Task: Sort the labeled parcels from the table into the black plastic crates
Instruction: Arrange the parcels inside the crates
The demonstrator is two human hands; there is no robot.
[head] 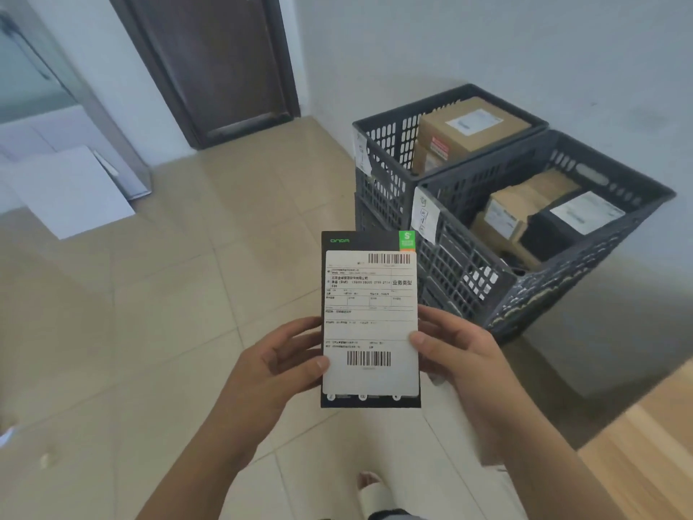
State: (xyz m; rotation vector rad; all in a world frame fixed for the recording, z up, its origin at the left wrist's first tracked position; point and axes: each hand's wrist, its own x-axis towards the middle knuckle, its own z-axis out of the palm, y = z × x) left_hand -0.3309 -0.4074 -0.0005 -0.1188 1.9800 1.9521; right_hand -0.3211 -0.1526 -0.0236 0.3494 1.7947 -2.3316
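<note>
Head view: black flat parcel (370, 320) w/ white shipping label held upright over tiled floor (168, 294), label facing camera. Left hand (279, 356) grips left edge, thumb on label; right hand (448, 350) grips right edge, thumb on label. Two black plastic crates behind-right: far crate (386, 152) w/ brown box (470, 125); near crate (468, 264) w/ brown + black labelled boxes. Bench corner (652, 452) lower right.

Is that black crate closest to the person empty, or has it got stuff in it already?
Not empty. The near crate holds a brown box and a black parcel with a white label.
</note>
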